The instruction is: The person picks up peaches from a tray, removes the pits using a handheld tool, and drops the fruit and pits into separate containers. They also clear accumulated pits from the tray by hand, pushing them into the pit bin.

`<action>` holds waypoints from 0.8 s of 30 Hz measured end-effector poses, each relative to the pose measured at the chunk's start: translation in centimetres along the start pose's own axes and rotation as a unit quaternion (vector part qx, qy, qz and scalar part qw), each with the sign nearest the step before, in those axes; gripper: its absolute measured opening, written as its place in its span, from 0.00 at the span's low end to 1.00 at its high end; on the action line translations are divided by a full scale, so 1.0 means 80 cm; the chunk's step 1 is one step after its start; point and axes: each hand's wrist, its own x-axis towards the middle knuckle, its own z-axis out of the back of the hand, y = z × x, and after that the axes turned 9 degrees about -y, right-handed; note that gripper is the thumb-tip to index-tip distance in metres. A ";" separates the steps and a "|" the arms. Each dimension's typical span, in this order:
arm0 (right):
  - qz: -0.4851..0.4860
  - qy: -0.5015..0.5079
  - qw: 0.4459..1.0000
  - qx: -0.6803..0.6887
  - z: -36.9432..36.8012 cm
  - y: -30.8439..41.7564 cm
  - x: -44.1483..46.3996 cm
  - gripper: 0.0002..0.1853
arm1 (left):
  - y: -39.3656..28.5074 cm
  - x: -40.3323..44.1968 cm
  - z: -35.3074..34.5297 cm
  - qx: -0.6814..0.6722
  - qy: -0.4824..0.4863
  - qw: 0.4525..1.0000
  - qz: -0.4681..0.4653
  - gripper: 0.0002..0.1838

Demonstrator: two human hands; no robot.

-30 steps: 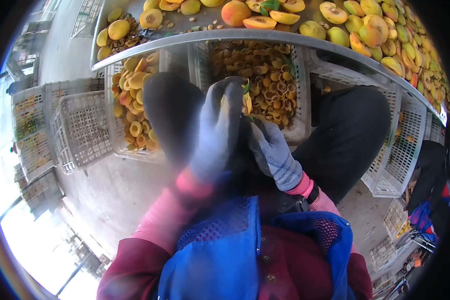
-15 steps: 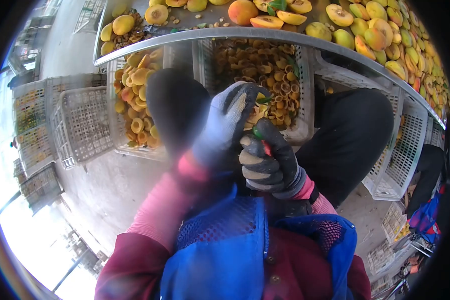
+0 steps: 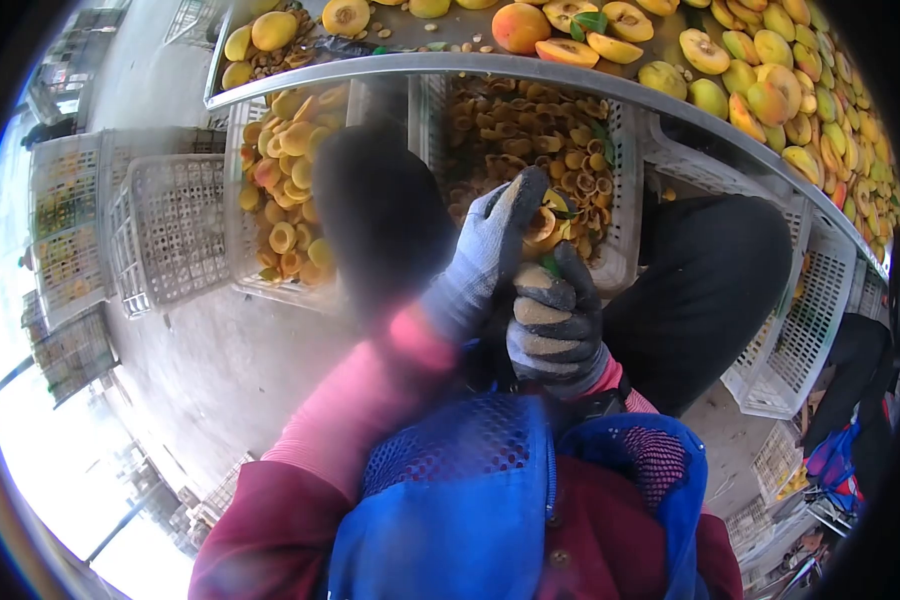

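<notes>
My left hand (image 3: 495, 240), in a grey glove with dark fingertips, grips a cut yellow fruit (image 3: 540, 226) above my lap. The fruit's cut face shows, and a green leaf lies against it. Just below and right, my right hand (image 3: 558, 325) is closed round a small tool, of which only a green part (image 3: 550, 264) shows. Both hands are close together over the near edge of a crate of fruit halves (image 3: 625, 200).
A metal-edged table (image 3: 420, 62) bearing many fruits spans the top. A second crate of fruit pieces (image 3: 236, 225) stands left, beside a grey crate (image 3: 178, 230). More crates (image 3: 795, 340) stand right, near another person's dark-clothed leg (image 3: 850, 370).
The view has shifted, so the crates sit slightly further right. My right hand has turned to show its curled fingers, and the cut fruit's face now shows between my hands.
</notes>
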 end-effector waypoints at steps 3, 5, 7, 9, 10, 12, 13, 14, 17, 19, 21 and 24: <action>-0.003 0.029 0.999 -0.018 -0.001 0.002 -0.003 0.24 | 0.010 -0.001 -0.002 -0.219 -0.014 0.959 0.179 0.17; 0.008 0.037 0.998 -0.041 -0.008 0.005 -0.005 0.23 | 0.021 -0.011 0.004 0.179 -0.082 0.958 -0.207 0.19; 0.043 0.033 0.996 -0.073 -0.023 0.011 -0.004 0.23 | 0.047 -0.017 0.017 0.212 -0.119 0.929 -0.280 0.21; 0.066 -0.046 0.996 -0.036 0.008 0.025 -0.009 0.25 | 0.009 -0.018 0.033 -0.036 -0.128 0.991 0.004 0.21; 0.072 -0.087 0.994 -0.002 0.021 0.031 -0.009 0.26 | 0.001 -0.007 0.050 -0.169 -0.180 0.949 0.194 0.18; 0.086 -0.117 0.989 -0.034 0.045 0.044 -0.016 0.27 | -0.010 -0.011 0.104 0.099 -0.292 0.948 -0.083 0.17; 0.094 -0.126 0.986 -0.052 0.046 0.049 -0.018 0.27 | -0.019 -0.012 0.137 0.210 -0.336 0.901 -0.176 0.18; 0.098 -0.131 0.985 -0.059 0.038 0.054 -0.015 0.27 | -0.036 -0.001 0.182 0.266 -0.343 0.880 -0.193 0.18; 0.111 -0.174 0.976 -0.076 0.027 0.060 -0.015 0.25 | -0.053 0.030 0.258 0.532 -0.338 0.771 -0.094 0.18; 0.127 -0.222 0.962 -0.091 0.033 0.068 -0.013 0.23 | -0.061 0.061 0.268 0.638 -0.286 0.708 -0.096 0.18; 0.127 -0.233 0.961 -0.079 0.052 0.076 -0.011 0.21 | -0.107 0.114 0.212 0.505 -0.286 0.807 -0.106 0.18; 0.157 -0.311 0.929 -0.128 0.040 0.077 -0.004 0.19 | -0.101 0.236 0.197 0.577 -0.239 0.779 -0.063 0.30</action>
